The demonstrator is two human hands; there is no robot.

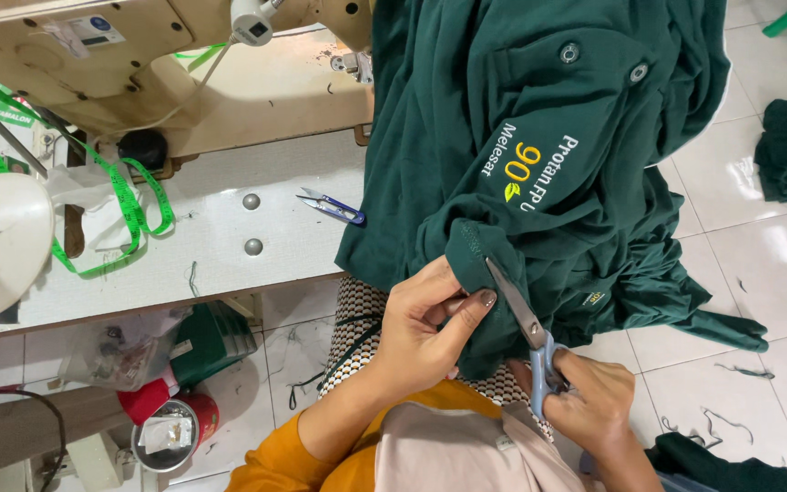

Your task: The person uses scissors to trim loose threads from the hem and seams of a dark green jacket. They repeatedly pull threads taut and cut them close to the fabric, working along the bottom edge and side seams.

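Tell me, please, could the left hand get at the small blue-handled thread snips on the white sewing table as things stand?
Probably yes: the small blue-handled thread snips lie uncovered on the white sewing table, just beside the dark green garment. But the left hand has its grip pinching that garment's fold.

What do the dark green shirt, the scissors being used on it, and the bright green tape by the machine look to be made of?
The dark green shirt looks like soft knit fabric: matte, draping in folds. The blue-handled scissors in the right hand seem to have dull grey metal blades and smooth plastic handles. The bright green measuring tape is probably flexible plastic or coated cloth, since it curls in loose loops.
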